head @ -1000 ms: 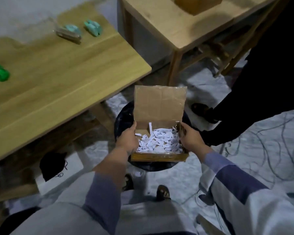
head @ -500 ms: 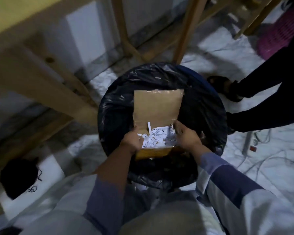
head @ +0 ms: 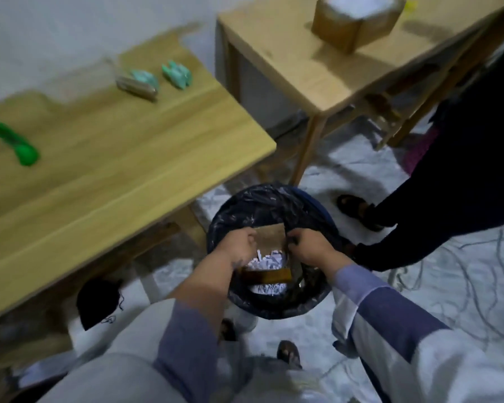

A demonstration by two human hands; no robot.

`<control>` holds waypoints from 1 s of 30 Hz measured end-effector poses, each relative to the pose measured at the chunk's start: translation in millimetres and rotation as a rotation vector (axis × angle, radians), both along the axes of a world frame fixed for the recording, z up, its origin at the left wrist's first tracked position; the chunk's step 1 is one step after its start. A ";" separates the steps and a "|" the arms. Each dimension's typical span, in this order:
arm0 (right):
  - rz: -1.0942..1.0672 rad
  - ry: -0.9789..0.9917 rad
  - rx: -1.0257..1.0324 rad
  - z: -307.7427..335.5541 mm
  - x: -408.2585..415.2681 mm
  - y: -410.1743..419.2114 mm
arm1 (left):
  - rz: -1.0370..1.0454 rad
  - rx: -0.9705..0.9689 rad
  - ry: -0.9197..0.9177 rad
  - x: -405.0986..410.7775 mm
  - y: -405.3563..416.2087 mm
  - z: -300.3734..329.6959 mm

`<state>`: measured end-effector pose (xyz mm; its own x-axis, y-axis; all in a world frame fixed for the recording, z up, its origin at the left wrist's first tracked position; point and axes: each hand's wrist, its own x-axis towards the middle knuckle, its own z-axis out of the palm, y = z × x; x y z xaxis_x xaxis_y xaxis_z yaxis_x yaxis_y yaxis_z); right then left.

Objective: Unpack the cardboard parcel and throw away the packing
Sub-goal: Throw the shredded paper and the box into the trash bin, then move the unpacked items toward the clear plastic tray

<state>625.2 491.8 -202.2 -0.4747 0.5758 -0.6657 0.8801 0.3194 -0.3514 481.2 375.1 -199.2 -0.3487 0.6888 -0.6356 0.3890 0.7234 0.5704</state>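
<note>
Cardboard parcel [head: 269, 251] is held over the mouth of the black-lined bin [head: 245, 210]. Left hand [head: 239, 242] is clamped on its left wall, right hand [head: 312, 247] on its right wall; each grip is closed on the cardboard.

Change over the last second: the parcel sat level above the bin with the flap standing up and the shredded paper [head: 266, 261] heaped inside. It now sits lower, down within the rim, and both hands have shifted from the near corners up towards the flap end. A second patch of white shreds [head: 266, 287] shows below the near edge of the box, inside the liner. Motion blur hides whether these are falling or already lying there.

Reading: tipping appears to have begun, or is about to. Most of the packing is still in the box, so the disposal step is judged only just under way.

On the tabletop [head: 128, 170]: a green tool [head: 15, 145] and two teal items [head: 157, 80], well apart from the bin. A second box [head: 355, 21] stands on the far table.

Writing: none legible. No brand, label or print can be read on the parcel, the bin or the tabletop items; the frame is too blurred.
</note>
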 end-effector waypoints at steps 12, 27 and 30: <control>0.288 0.209 0.190 213.5 -72.3 -8.1 | 0.302 0.228 0.230 -57.8 -51.8 185.9; 0.206 0.243 0.327 229.8 -304.1 15.2 | 0.493 0.252 0.521 -313.3 -74.4 199.4; 0.118 0.227 0.321 216.2 -344.0 32.8 | 0.573 0.261 0.515 -359.2 -65.2 186.6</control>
<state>281.2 524.6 14.0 -0.6641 0.6700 -0.3317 0.7424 0.5385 -0.3986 122.0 309.9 -12.7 -0.8968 0.4188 -0.1426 0.2588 0.7580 0.5988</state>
